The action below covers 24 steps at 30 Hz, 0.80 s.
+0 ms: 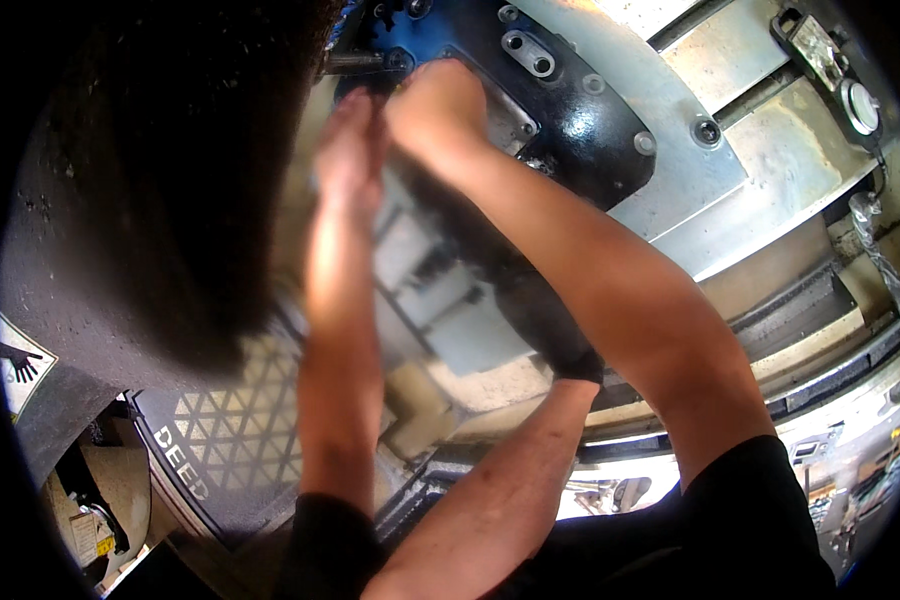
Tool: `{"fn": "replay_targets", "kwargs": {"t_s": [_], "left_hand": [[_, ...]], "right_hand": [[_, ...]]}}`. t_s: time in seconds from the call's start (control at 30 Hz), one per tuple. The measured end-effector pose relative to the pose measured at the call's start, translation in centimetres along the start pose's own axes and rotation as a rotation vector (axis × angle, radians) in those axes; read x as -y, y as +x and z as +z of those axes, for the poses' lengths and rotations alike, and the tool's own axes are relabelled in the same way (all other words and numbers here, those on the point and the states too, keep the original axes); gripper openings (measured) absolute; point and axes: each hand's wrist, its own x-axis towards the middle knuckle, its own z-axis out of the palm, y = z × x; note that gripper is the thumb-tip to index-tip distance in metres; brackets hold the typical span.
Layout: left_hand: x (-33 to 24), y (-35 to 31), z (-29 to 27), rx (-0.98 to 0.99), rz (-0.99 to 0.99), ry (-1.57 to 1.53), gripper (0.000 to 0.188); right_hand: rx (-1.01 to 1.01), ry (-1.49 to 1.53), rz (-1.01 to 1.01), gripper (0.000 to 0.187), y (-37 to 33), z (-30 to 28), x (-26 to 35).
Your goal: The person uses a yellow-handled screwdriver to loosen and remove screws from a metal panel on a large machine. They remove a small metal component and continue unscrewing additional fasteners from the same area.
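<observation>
My right hand (438, 112) is closed at the near-left edge of a dark metal part (595, 140), its fingers curled down out of sight. Whatever it grips, if anything, is hidden. Close beside it on the left, my left hand (350, 155) is smeared by motion, so its fingers do not show clearly. Just beyond both hands, a short metal rod (355, 63) points toward the part's bluish far end. A small plate with two holes (527, 54) and several round bolt heads sit on the part's face.
A big dark machine body (140, 220) fills the left side. Under the part spreads a pale slotted metal table (740, 90) with a round white-faced gauge (858, 106) at far right. My bare leg (490, 490) extends over the machine, below a patterned mat (235, 430).
</observation>
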Motion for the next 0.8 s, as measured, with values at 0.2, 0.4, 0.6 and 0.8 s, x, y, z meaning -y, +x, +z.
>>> {"fn": "replay_targets", "kwargs": {"t_s": [0.2, 0.4, 0.6, 0.8], "left_hand": [[-0.2, 2.2, 0.7, 0.033, 0.258, -0.059, 0.028], [-0.8, 3.8, 0.7, 0.099, 0.186, -0.277, 0.028], [-1.6, 4.3, -0.8, 0.261, 0.205, -0.333, 0.045], [-1.9, 4.3, -1.1, 0.304, 0.193, -0.345, 0.039]], "right_hand": [[-0.051, -0.019, -0.012, 0.021, 0.3, 0.3, 0.0], [-0.098, -0.019, -0.046, 0.021, 0.1, 1.1, -0.6], [-0.049, -0.049, -0.053, 0.022, -0.6, -0.1, -0.7], [-0.049, -0.036, -0.035, 0.022, -0.6, -0.6, -0.7]]}}
